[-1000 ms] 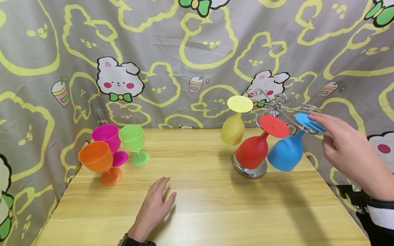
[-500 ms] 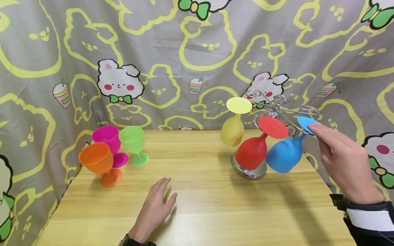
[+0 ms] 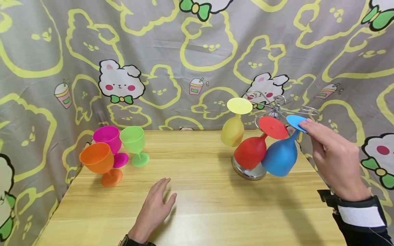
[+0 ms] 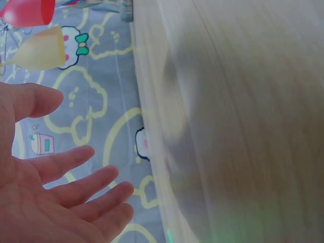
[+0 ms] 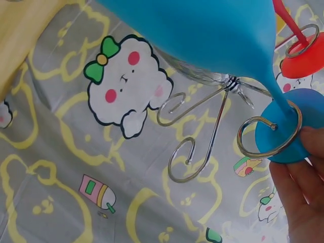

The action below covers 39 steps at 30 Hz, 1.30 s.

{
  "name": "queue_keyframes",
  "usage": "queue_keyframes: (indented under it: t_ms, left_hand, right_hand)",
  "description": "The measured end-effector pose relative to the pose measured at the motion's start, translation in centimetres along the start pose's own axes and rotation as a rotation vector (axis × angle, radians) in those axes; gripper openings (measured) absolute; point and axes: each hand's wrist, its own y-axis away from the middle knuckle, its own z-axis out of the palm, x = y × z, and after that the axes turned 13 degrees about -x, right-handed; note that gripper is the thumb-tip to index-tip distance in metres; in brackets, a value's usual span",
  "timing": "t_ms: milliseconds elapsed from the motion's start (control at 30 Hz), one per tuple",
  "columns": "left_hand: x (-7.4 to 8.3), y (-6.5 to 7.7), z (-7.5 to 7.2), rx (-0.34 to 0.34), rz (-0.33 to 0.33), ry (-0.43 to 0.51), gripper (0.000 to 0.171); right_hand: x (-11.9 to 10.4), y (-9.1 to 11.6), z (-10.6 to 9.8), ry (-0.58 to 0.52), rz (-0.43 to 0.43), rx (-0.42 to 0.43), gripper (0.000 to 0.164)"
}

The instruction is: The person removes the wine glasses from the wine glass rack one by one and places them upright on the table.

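Observation:
My right hand (image 3: 337, 155) pinches the round foot of a blue goblet (image 3: 280, 157) between thumb and fingers. The goblet hangs upside down and tilted, its stem inside a curled wire loop of the metal rack (image 5: 268, 136) in the right wrist view. Beside it on the rack hang a red goblet (image 3: 250, 152) and a yellow goblet (image 3: 233, 131), both bowl down. The blue bowl overlaps the red one in the head view. My left hand (image 3: 153, 208) is over the front of the table, fingers spread and holding nothing.
On the left of the wooden table (image 3: 197, 205) stand an orange goblet (image 3: 96, 159), a magenta goblet (image 3: 107, 136) and a green goblet (image 3: 133, 140), all upright. Behind hangs a patterned grey curtain (image 3: 172, 37). The rack's round chrome base (image 3: 253, 174) sits at the right.
My right hand has closed its grip on the blue goblet's foot and moved left, carrying the foot inward along the rack toward the red goblet. The left hand has stayed still.

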Motion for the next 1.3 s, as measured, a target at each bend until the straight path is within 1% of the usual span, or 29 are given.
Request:
queue_keyframes:
  t_ms: [200,300,433,600,767,833,933,1033,1133,1200,1300]
  left_hand:
    - [-0.2,0.1,0.0,0.003,-0.008,0.005,0.059]
    - [-0.2,0.1,0.0,0.003,-0.009,0.011,0.060]
    - [-0.3,0.2,0.1,0.000,-0.008,0.013,0.059]
    - [-0.3,0.2,0.1,0.003,-0.007,0.014,0.059]
    - [-0.3,0.2,0.1,0.002,-0.010,0.011,0.059]
    - [-0.3,0.2,0.2,-0.001,-0.012,0.010,0.060]
    - [-0.3,0.1,0.2,-0.005,-0.014,0.005,0.060]
    - [-0.3,0.0,0.3,-0.006,-0.011,0.003,0.059]
    - [-0.3,-0.1,0.3,-0.011,-0.011,0.004,0.059]
    - [-0.3,-0.1,0.4,-0.014,-0.011,0.005,0.059]
    - [-0.2,-0.2,0.4,-0.019,-0.010,0.010,0.059]
  right_hand:
    - [1.3,-1.4,0.3,0.016,0.027,-0.021,0.040]
    - [2.1,-2.0,0.4,0.012,0.039,-0.016,0.038]
    - [3.2,-2.1,0.7,0.012,0.061,-0.014,0.034]
    - [4.0,-1.5,0.4,0.031,0.094,-0.039,0.033]
    - [4.1,0.0,-0.6,0.054,0.138,-0.046,0.033]
    - [3.9,0.8,-1.2,0.064,0.147,-0.037,0.033]
    - [3.1,1.9,-2.2,0.032,0.160,-0.025,0.033]
    - [1.9,2.4,-3.1,-0.048,0.154,-0.018,0.034]
    - [0.5,2.3,-3.9,-0.125,0.111,0.010,0.032]
    - [-0.6,2.3,-4.5,-0.168,0.096,-0.002,0.029]
    - [-2.6,2.3,-4.7,-0.231,0.086,-0.020,0.028]
